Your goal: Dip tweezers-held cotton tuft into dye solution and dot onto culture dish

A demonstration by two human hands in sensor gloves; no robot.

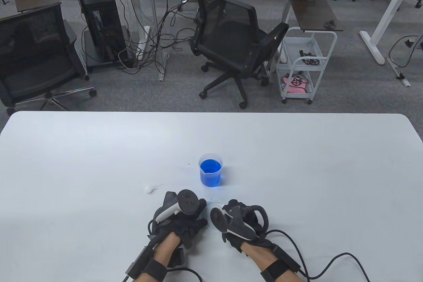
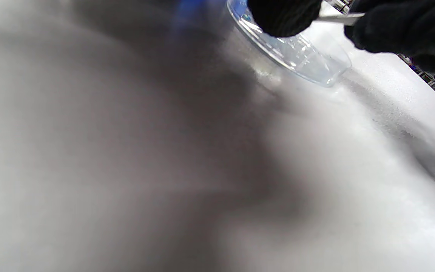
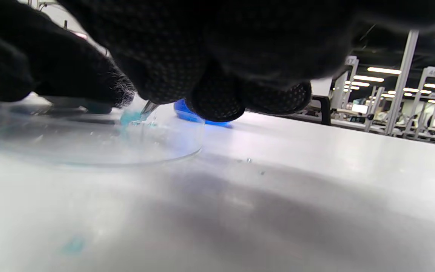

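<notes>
Tweezers [image 3: 148, 108] pinched in the right hand [image 1: 243, 221] press the dyed tuft [image 3: 130, 118] into the dish [image 3: 89, 145], left hand [image 1: 180, 216] steadying its rim, grip unclear.

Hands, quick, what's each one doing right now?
Left hand: by the culture dish; grip cannot be told.
Right hand: holds tweezers, dyed cotton tuft in dish.

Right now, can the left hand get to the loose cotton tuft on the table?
Probably yes. The cotton tuft lies on open table just ahead and left of the left hand, nothing between them, though that hand is at the culture dish.
</notes>
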